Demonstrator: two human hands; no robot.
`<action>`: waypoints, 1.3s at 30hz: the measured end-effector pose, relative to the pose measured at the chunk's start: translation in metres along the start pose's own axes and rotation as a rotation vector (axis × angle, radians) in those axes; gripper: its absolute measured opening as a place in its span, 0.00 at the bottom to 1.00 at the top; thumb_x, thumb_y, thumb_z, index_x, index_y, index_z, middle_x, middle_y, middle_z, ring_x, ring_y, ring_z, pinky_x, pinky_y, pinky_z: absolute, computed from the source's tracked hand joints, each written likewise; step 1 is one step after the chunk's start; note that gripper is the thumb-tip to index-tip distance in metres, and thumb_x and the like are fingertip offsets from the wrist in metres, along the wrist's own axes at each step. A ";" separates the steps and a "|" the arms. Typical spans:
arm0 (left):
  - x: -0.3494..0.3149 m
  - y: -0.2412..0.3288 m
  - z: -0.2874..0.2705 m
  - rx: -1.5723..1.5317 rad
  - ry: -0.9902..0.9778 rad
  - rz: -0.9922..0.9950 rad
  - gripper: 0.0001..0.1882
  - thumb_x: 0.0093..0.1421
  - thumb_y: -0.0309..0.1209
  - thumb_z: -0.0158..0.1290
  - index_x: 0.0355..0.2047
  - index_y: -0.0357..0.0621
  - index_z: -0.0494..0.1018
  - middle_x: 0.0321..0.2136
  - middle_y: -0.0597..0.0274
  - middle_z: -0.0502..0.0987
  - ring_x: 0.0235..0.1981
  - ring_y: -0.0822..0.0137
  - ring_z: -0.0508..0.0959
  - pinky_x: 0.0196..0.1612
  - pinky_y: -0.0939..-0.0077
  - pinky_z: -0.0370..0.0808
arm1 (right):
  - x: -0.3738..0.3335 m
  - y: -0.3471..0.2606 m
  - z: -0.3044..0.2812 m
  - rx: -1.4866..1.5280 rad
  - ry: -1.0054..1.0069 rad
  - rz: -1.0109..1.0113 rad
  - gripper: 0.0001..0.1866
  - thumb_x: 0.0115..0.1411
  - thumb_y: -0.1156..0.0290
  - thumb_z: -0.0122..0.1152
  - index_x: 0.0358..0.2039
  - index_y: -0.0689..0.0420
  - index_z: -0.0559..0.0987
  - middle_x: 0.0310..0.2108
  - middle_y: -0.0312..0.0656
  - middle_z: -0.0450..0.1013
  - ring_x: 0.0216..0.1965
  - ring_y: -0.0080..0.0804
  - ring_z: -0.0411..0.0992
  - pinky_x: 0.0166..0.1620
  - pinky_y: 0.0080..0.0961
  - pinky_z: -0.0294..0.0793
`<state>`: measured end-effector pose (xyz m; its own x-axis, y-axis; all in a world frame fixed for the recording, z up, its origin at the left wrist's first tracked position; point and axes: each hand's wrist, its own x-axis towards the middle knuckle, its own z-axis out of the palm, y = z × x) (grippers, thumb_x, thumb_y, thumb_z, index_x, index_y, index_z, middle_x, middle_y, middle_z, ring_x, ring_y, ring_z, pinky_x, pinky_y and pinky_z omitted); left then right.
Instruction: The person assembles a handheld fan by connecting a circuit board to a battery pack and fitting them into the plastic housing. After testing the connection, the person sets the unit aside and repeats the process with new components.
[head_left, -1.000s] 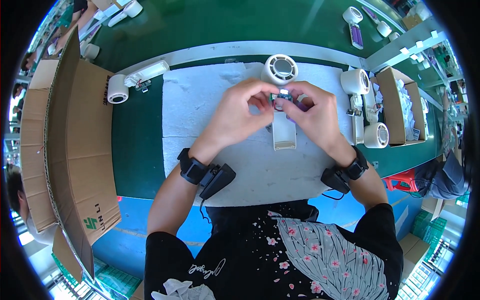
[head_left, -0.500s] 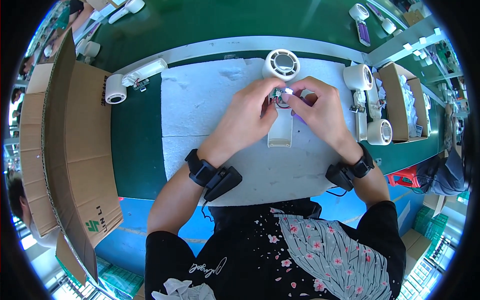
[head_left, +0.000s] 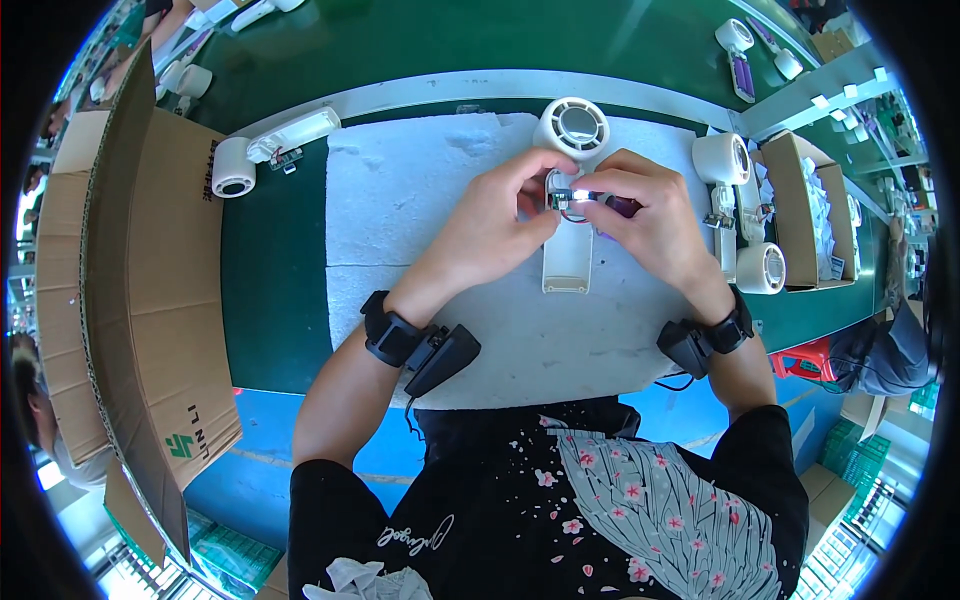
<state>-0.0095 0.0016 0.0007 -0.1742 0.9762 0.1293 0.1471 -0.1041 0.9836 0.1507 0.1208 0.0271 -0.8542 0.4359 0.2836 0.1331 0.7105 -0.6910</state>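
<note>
A white handheld fan point(head_left: 568, 270) lies on the foam sheet point(head_left: 420, 220), its round head away from me and its handle opened toward me. My left hand point(head_left: 490, 220) closes its thumb and fingers around a small circuit board point(head_left: 560, 198) at the fan's neck. Opposite it, my right hand point(head_left: 655, 205) pinches a small, bright white piece point(head_left: 582, 196) against the board; glare hides its exact kind. Thin red and dark wires point(head_left: 573, 217) run below the board. Something purple point(head_left: 604, 237) shows partly beneath my right hand.
On the left stand a large cardboard box point(head_left: 170, 300) and another opened fan point(head_left: 235, 168). To the right lie more white fans point(head_left: 760, 268) beside a carton point(head_left: 797, 210) of white pieces. A raised pale rail point(head_left: 430, 90) crosses behind the foam on the green bench.
The board has turned to face up more squarely, and the white piece looks brighter and sits at the board's right side. My right fingers have shifted slightly. The whole view has shifted a little.
</note>
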 end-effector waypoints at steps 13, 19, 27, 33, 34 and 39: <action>0.002 -0.001 0.004 -0.053 0.058 -0.081 0.20 0.49 0.18 0.51 0.45 0.39 0.71 0.37 0.55 0.78 0.34 0.67 0.79 0.41 0.73 0.76 | 0.000 -0.008 0.008 -0.139 0.139 -0.036 0.09 0.49 0.77 0.68 0.33 0.59 0.82 0.30 0.39 0.76 0.22 0.26 0.72 0.27 0.21 0.72; 0.002 -0.002 0.004 -0.061 0.081 -0.058 0.20 0.48 0.18 0.51 0.45 0.39 0.71 0.37 0.55 0.78 0.34 0.68 0.79 0.41 0.73 0.77 | -0.002 -0.007 0.010 -0.157 0.159 -0.048 0.08 0.49 0.77 0.69 0.32 0.61 0.82 0.29 0.40 0.76 0.21 0.26 0.73 0.26 0.20 0.72; 0.003 0.000 0.000 -0.077 0.001 -0.143 0.21 0.51 0.15 0.52 0.47 0.38 0.68 0.43 0.59 0.75 0.40 0.71 0.76 0.46 0.76 0.74 | -0.002 -0.010 0.011 -0.184 0.167 -0.058 0.09 0.48 0.77 0.69 0.32 0.61 0.82 0.29 0.41 0.76 0.23 0.27 0.75 0.27 0.20 0.74; 0.001 0.000 0.000 -0.057 0.008 -0.163 0.20 0.51 0.15 0.52 0.45 0.38 0.68 0.43 0.59 0.74 0.40 0.72 0.75 0.45 0.77 0.74 | -0.004 -0.010 0.011 -0.184 0.167 -0.044 0.09 0.49 0.77 0.69 0.32 0.63 0.82 0.29 0.42 0.76 0.23 0.29 0.75 0.27 0.21 0.74; 0.001 0.001 0.000 -0.054 0.006 -0.165 0.20 0.51 0.15 0.52 0.45 0.38 0.68 0.43 0.59 0.74 0.41 0.72 0.75 0.45 0.77 0.74 | -0.004 -0.010 0.011 -0.184 0.166 -0.044 0.09 0.49 0.77 0.69 0.32 0.63 0.82 0.29 0.42 0.76 0.23 0.29 0.75 0.27 0.21 0.74; 0.002 0.000 -0.002 -0.057 -0.007 -0.168 0.21 0.51 0.15 0.52 0.46 0.39 0.67 0.44 0.59 0.74 0.41 0.71 0.75 0.45 0.77 0.74 | -0.003 -0.010 0.011 -0.175 0.148 -0.030 0.08 0.49 0.77 0.69 0.32 0.63 0.82 0.29 0.42 0.76 0.23 0.28 0.74 0.27 0.20 0.73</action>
<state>-0.0113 0.0029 0.0013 -0.1852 0.9820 -0.0377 0.0611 0.0498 0.9969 0.1459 0.1062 0.0255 -0.7777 0.4804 0.4055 0.2052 0.8036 -0.5586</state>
